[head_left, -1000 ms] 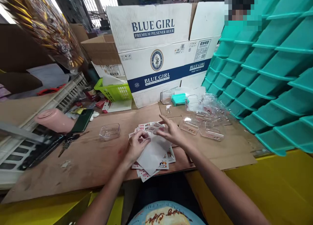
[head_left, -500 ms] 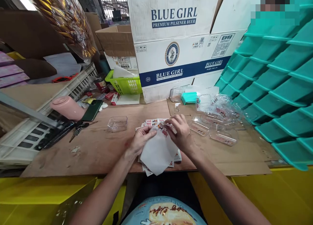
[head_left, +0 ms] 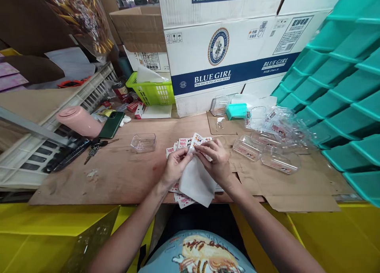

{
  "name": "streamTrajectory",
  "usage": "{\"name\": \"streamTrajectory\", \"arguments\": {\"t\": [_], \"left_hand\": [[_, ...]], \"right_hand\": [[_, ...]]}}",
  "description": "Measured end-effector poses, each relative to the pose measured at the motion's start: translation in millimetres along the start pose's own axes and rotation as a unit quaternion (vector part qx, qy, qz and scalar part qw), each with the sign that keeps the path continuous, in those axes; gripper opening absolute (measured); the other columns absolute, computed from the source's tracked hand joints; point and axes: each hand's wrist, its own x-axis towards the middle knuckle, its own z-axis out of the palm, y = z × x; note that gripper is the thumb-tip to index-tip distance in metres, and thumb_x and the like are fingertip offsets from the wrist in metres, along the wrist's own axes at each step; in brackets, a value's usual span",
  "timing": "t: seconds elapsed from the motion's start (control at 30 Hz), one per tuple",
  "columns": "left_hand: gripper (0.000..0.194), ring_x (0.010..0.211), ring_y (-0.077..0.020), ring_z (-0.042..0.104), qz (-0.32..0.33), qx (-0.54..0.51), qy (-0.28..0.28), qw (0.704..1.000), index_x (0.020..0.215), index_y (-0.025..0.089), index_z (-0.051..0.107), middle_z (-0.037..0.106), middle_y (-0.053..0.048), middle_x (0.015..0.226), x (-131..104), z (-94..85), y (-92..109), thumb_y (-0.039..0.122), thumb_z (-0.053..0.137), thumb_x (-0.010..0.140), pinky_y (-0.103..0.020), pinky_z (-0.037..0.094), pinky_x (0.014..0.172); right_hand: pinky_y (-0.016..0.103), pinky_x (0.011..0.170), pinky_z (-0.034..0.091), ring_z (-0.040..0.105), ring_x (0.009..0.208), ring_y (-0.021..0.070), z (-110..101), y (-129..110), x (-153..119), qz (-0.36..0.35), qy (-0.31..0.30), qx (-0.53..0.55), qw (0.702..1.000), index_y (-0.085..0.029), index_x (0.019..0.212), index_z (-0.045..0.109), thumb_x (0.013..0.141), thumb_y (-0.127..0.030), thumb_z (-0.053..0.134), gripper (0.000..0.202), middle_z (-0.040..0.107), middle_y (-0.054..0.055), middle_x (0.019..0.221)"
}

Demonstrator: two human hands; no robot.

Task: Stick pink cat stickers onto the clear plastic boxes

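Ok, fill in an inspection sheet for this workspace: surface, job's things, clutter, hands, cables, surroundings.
Surface: brown wooden tabletop, flat brown cardboard at right.
Job's things: white sheet with a printed end, above a pile of printed white sheets; clear plastic box at left; clear printed plastic pieces at right.
Clutter: pink cylindrical container, dark green rectangular phone, metal keys.
Hands: left hand and right hand pinch the sheet near its printed end.
Cables: nothing seen.
Surroundings: white-and-blue cardboard carton, stacked turquoise plastic trays.
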Motion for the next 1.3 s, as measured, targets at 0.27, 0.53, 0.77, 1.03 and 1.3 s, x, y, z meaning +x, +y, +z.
{"name": "streamTrajectory", "arguments": {"t": [0.27, 0.53, 0.77, 1.03, 1.3], "left_hand": [[0.016, 0.090, -0.0162, 0.056, 0.131, 0.193, 0.007, 0.972, 0.085, 0.016, 0.069, 0.060, -0.004, 0.089, 6.4, -13.4, -10.5, 0.030, 0.062, 0.089, -0.026, 0.045, 0.082], [0.013, 0.083, -0.0140, 0.056, 0.096, 0.118, 0.004, 0.988, 0.083, 0.016, 0.072, 0.061, -0.003, 0.085, 3.5, -11.5, -9.5, 0.028, 0.067, 0.085, -0.023, 0.045, 0.075], [0.019, 0.082, -0.0142, 0.062, 0.025, 0.019, 0.024, 0.999, 0.095, 0.018, 0.073, 0.069, -0.003, 0.091, 3.0, -9.3, -9.9, 0.029, 0.073, 0.080, -0.024, 0.049, 0.076], [0.014, 0.078, -0.0116, 0.062, 0.019, -0.020, 0.032, 0.999, 0.089, 0.018, 0.074, 0.070, -0.001, 0.088, 2.0, -2.4, -10.6, 0.026, 0.075, 0.078, -0.021, 0.048, 0.073], [0.022, 0.067, -0.0111, 0.061, -0.026, -0.064, 0.061, 0.996, 0.088, 0.017, 0.071, 0.070, -0.001, 0.078, 3.0, 1.8, -10.8, 0.028, 0.080, 0.071, -0.023, 0.049, 0.066]], "right_hand": [[0.037, 0.074, 0.048, 0.053, 0.080, 0.0211, 0.9, -3.1, 4.9, 0.004, -0.054, 0.027, 0.998, -0.021, 0.092, 0.072, 0.092, -0.020, 0.059, 0.012, 0.069, 0.007, 0.084], [0.035, 0.071, 0.046, 0.055, 0.070, 0.0179, 12.3, 0.3, 5.5, 0.126, -0.005, 0.110, 0.986, -0.021, 0.073, 0.066, 0.087, -0.021, 0.062, 0.015, 0.065, 0.002, 0.071], [0.039, 0.078, 0.047, 0.057, 0.082, 0.0218, 5.8, 0.2, 5.0, 0.068, -0.014, 0.067, 0.995, -0.022, 0.090, 0.070, 0.089, -0.024, 0.064, 0.007, 0.070, 0.007, 0.085], [0.034, 0.072, 0.047, 0.056, 0.071, 0.0180, 9.1, 0.3, 4.4, 0.133, 0.022, 0.093, 0.986, -0.021, 0.078, 0.065, 0.089, -0.021, 0.060, 0.012, 0.067, 0.003, 0.074], [0.040, 0.081, 0.045, 0.056, 0.084, 0.0222, -1.9, -0.3, 6.1, 0.080, -0.023, 0.054, 0.995, -0.023, 0.087, 0.068, 0.090, -0.024, 0.062, 0.007, 0.068, 0.006, 0.085]]}}
